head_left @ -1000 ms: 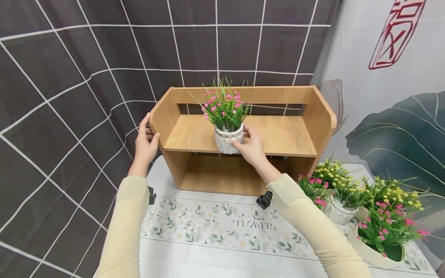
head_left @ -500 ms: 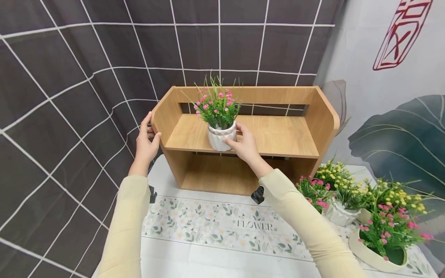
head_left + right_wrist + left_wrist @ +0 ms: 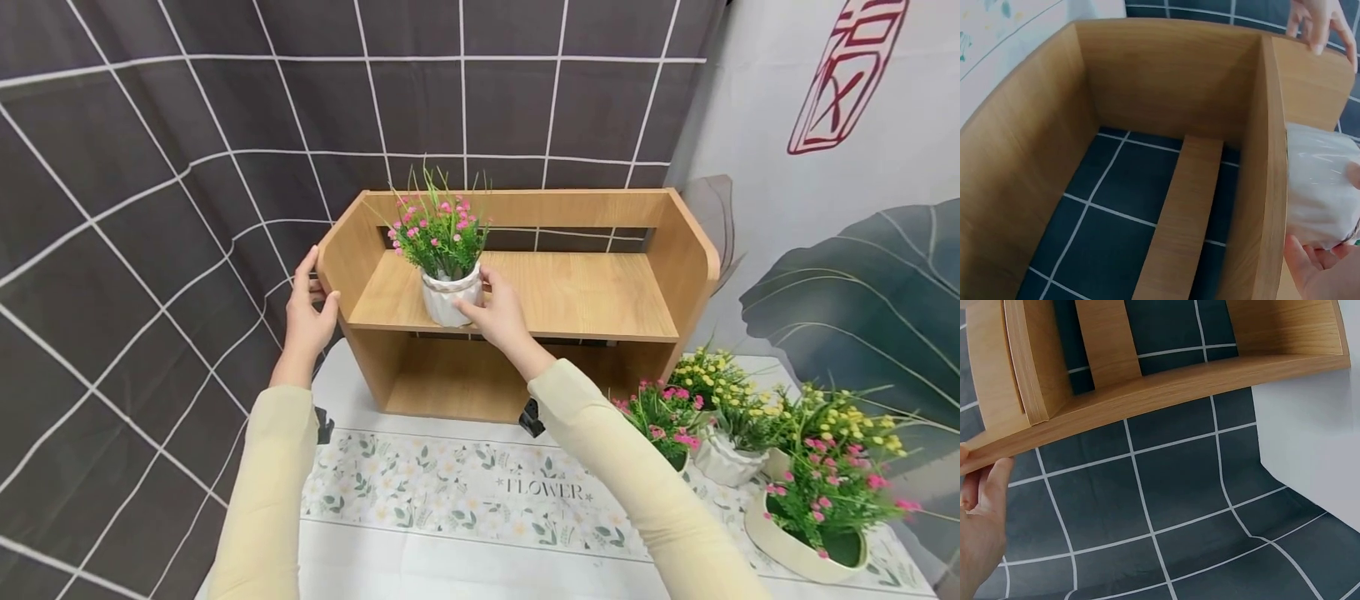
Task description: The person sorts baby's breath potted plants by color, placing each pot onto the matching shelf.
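Note:
My right hand [image 3: 498, 315] grips a white ceramic flower pot [image 3: 452, 298] from its right side, thumb in front and fingers behind. Pink artificial flowers and green grass blades [image 3: 438, 233] rise from the pot. It stands upright at the front edge of the upper level of a wooden shelf [image 3: 570, 287], left of the middle. In the right wrist view the white pot [image 3: 1319, 184] is right against the shelf board. My left hand [image 3: 306, 312] holds the front edge of the shelf's left side panel; the left wrist view shows the fingers [image 3: 996, 487] at that edge.
Several potted plants with pink and yellow flowers stand on the table to the right, among them a white pot [image 3: 727, 458] and a cream oval planter [image 3: 798, 550]. A floral runner [image 3: 450, 492] lies before the shelf. Dark checked cloth [image 3: 510, 100] hangs behind and at left.
My right hand has moved the flower pot leftward along the front of the upper shelf level. My left hand has stayed on the side panel.

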### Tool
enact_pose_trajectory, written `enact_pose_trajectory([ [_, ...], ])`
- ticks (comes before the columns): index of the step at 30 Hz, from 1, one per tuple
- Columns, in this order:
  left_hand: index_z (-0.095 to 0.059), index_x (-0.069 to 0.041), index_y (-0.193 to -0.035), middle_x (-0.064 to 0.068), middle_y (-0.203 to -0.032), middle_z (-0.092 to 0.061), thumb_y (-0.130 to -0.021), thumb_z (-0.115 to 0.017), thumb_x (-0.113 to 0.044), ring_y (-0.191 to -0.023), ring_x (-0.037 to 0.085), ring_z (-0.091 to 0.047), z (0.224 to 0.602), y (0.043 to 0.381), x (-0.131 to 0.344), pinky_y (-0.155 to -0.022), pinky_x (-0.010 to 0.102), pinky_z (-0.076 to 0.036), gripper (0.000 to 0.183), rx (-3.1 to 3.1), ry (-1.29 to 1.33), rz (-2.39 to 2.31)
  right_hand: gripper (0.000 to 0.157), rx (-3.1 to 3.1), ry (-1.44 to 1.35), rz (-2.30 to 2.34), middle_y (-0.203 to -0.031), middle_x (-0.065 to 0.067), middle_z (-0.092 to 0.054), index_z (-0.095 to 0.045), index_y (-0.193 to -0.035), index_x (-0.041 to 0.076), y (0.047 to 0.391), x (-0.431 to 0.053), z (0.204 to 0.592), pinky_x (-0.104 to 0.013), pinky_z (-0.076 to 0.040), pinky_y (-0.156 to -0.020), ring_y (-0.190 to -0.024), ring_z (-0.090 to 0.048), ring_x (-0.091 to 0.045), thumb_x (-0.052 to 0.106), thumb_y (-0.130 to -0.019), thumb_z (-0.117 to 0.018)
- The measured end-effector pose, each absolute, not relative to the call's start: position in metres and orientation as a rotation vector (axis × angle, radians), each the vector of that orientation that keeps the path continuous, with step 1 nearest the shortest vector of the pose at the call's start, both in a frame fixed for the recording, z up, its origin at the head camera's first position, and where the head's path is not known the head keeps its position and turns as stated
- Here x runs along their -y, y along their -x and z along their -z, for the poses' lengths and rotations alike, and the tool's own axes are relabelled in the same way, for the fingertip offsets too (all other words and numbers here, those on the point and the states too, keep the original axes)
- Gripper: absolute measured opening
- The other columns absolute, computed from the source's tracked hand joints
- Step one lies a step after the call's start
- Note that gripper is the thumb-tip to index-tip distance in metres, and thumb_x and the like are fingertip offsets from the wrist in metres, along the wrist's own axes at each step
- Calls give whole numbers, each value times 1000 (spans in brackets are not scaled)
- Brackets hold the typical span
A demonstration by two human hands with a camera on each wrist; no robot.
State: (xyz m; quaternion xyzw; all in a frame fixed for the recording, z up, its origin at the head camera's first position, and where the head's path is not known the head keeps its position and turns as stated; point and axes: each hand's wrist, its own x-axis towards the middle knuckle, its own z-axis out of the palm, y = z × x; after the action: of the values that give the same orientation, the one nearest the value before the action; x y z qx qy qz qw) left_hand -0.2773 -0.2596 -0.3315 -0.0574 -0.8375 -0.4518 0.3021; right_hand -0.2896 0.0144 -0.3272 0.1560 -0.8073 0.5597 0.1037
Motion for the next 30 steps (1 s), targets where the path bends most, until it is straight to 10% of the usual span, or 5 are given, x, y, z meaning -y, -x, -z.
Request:
enact_pose_trajectory([
  [8,-29,-15,-149,30,-111,-51,-88,-51,7,-102,40,-54,333,278,258,-80,41,-43,68,2210,171,1188,63,2435,-444,-1549,-133,-21,-52,-43,-136,-6,295,-6,326,-40,-43,-102,-121,-50,-32,13,-83,-71],
  [23,-32,-17,-148,28,-113,-53,-87,-52,7,-102,36,-56,336,279,254,-79,30,-44,68,2214,118,1291,66,2460,-397,-1496,-134,-20,-52,-41,-139,-4,300,7,332,-40,-40,-104,-122,-50,-32,17,-84,-71],
  [30,-40,-19,-144,21,-105,-56,-83,-55,9,-87,12,-53,332,281,257,-65,12,-42,69,2121,76,1312,66,2444,-453,-1463,-132,-20,-53,-41,-139,-4,303,11,331,-41,-40,-103,-121,-50,-32,19,-84,-71],
])
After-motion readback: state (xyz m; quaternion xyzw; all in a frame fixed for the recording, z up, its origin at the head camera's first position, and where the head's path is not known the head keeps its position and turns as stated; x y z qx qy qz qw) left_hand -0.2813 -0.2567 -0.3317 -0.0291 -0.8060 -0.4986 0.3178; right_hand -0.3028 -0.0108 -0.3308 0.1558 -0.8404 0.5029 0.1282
